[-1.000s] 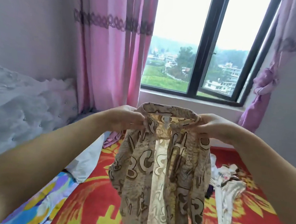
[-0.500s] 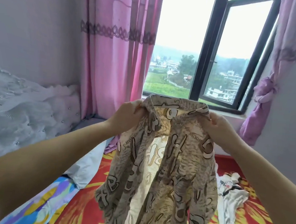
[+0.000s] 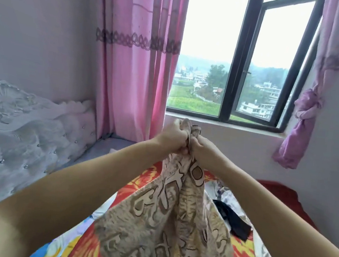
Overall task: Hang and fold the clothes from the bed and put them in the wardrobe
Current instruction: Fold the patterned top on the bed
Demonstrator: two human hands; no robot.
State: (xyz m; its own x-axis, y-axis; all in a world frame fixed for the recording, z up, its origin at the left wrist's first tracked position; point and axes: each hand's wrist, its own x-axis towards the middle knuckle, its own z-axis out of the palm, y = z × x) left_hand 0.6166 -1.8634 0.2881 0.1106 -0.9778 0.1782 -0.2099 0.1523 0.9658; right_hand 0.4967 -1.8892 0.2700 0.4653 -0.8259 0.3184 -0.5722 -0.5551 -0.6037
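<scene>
Gripping the top of a beige patterned shirt [image 3: 168, 217], the left hand [image 3: 173, 137] and right hand [image 3: 201, 147] are pressed together in front of the window sill, fingers curled round the bunched collar. The shirt hangs from them above the red and yellow flowered bedspread [image 3: 139, 179], its lower part spreading wide toward the camera. Large outlined letters cover the cloth; none reads as a word, and I see no brand or label.

Half a second ago the hands were apart, holding the collar open at its two ends with the front of the shirt showing between them; now they have met and the shirt is folded in half lengthwise. On the bedspread to the right lie a white printed garment [image 3: 228, 198] and, touching it, a black garment [image 3: 236, 224]. A pink curtain [image 3: 132, 79] hangs left of the window [image 3: 238, 72].
</scene>
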